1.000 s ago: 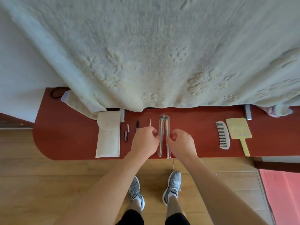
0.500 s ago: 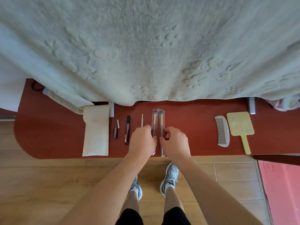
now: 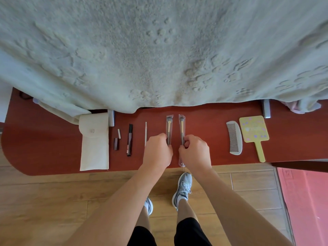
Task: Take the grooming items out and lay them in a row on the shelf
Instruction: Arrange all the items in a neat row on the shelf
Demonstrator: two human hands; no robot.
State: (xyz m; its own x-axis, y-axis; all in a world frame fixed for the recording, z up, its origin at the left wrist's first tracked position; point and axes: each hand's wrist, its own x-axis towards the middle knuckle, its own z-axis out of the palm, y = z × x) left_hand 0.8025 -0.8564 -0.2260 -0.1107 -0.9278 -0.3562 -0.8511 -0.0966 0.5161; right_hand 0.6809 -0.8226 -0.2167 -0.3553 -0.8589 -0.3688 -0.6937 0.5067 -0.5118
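While left hand (image 3: 157, 150) and right hand (image 3: 195, 151) pinch brushes (image 3: 168, 126), open shelf (image 3: 204, 125) reaches the comb (image 3: 235, 139).

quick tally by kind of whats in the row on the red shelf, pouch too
sleeved brush: 2
comb: 1
hand mirror: 1
black pencil: 1
thin metal tool: 1
small dark tube: 1
small silver piece: 1
pouch: 1
total: 9

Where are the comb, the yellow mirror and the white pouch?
comb (image 3: 233, 139): head view, middle of its teeth.
yellow mirror (image 3: 253, 129): head view, its square face.
white pouch (image 3: 94, 150): head view, body below the flap.
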